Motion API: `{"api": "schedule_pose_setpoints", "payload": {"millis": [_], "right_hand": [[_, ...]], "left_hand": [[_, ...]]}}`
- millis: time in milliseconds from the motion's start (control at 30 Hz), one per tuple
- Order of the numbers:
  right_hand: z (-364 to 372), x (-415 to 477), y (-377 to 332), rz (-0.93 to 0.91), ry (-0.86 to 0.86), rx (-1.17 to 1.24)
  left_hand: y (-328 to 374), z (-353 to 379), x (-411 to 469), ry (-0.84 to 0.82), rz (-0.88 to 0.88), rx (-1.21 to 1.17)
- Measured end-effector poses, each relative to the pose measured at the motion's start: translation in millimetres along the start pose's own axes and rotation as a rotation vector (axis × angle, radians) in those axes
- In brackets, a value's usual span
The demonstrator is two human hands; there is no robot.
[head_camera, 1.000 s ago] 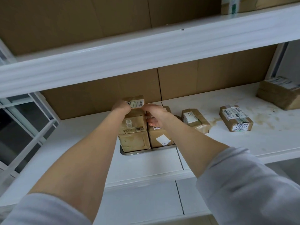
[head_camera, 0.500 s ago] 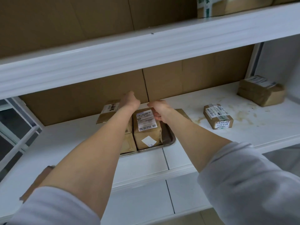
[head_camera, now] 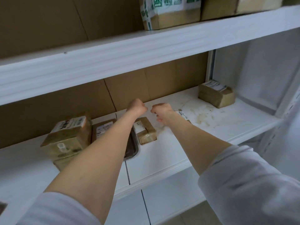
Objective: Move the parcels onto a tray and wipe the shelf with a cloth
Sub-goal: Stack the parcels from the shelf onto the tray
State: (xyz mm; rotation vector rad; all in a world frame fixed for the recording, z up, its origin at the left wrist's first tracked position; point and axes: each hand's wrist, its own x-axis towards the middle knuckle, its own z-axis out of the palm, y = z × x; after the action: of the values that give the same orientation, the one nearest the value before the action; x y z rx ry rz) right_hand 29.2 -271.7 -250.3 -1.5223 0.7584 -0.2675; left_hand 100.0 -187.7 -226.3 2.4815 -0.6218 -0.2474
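Note:
My left hand (head_camera: pixel 138 106) and my right hand (head_camera: pixel 162 112) are both stretched into the middle shelf, fingers curled, with nothing seen in them. Just right of my right hand lies a small labelled parcel (head_camera: pixel 182 114), mostly hidden by my wrist. A metal tray (head_camera: pixel 134 151) sits on the white shelf (head_camera: pixel 162 153) under my left forearm. It holds a stack of brown parcels (head_camera: pixel 69 135) and another parcel (head_camera: pixel 103 127). A small parcel (head_camera: pixel 146 131) lies on the shelf against the tray's right edge. A larger parcel (head_camera: pixel 216 95) rests in the far right corner.
Brownish stains (head_camera: pixel 203 116) mark the shelf between my right hand and the corner parcel. The upper shelf (head_camera: pixel 146 51) overhangs close above my hands and carries taped boxes (head_camera: pixel 170 12). Cardboard lines the back wall, and a white side panel closes the right end.
Both hands have let go of the parcels stacked on the tray and moved right toward the labelled parcel. The view has swung to the right.

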Motion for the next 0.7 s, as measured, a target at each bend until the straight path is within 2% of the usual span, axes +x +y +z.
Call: {"api": "schedule_pose_setpoints", "payload": {"millis": [133, 233, 300, 400, 533, 567, 700], "right_hand": [[-49.4, 14.7, 12.3, -0.044, 0.022, 0.007], [-81.4, 14.4, 13.2, 0.012, 0.037, -0.025], [-101.2, 22.4, 20.5, 0.057, 0.106, -0.13], [-129.2, 38.5, 32.3, 0.102, 0.2, 0.013], [-171.1, 50.7, 43.8, 0.084, 0.198, -0.018], [-182.3, 52.7, 46.5, 0.081, 0.225, 0.055], [-216.2, 63.8, 55.1, 0.126, 0.327, 0.015]], "left_hand": [[39.6, 35.5, 8.3, -0.066, 0.002, 0.003], [68.3, 62.9, 11.4, -0.114, 0.02, -0.003], [84.2, 82.6, 13.6, -0.117, 0.033, 0.015], [106.9, 106.5, 13.9, -0.173, 0.081, 0.028], [133.0, 131.7, 21.6, -0.219, 0.101, 0.03], [140.5, 138.1, 24.0, -0.218, 0.101, 0.018], [170.9, 164.3, 33.5, -0.264, 0.075, -0.116]]}}
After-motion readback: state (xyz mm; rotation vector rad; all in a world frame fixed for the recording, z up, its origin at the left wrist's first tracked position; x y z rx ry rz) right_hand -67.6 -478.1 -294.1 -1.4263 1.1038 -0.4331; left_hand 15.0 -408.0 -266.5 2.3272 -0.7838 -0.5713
